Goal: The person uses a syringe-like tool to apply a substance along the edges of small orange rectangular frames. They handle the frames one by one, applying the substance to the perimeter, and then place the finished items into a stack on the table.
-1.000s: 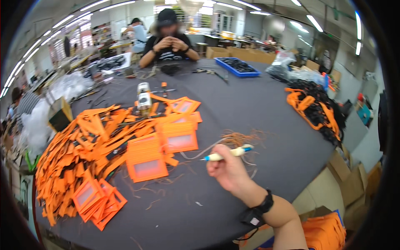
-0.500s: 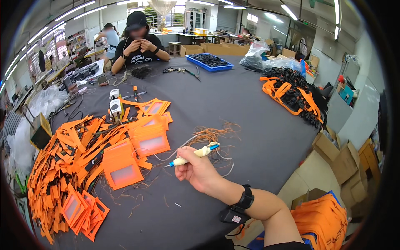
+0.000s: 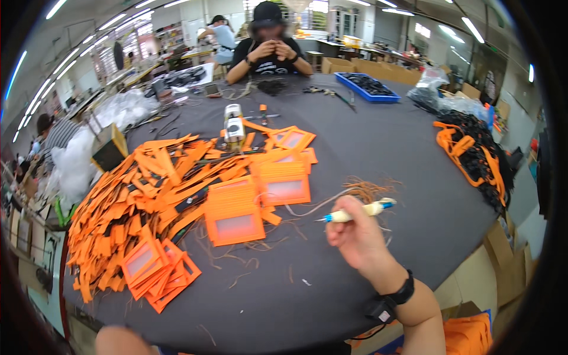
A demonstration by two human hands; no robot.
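My right hand [image 3: 358,236] is closed round a pen-shaped tool [image 3: 362,212] with a thin metal tip, a cream-taped grip and blue ends. Its tip points left, in the air above the dark tabletop. Left of it lie stacked orange card holders [image 3: 235,213] with clear windows, joined to a big heap of orange straps [image 3: 142,189]. Nearer me is a loose pile of orange card holders [image 3: 157,269]. A blurred, rounded bit of bare skin shows at the lower left edge, probably my left hand or arm; no fingers can be made out.
Brown-orange thread scraps [image 3: 370,188] lie behind my right hand. A white power strip [image 3: 234,131] stands behind the heap. Black-and-orange straps [image 3: 473,154] are piled at the right, a blue tray [image 3: 367,89] of black parts farther back. Across the table sits a person [image 3: 269,50].
The view has swung left, so the table's things appear farther right. My right hand still grips the pen-shaped tool, now farther from the card holders. Bare skin has come in at the lower left.
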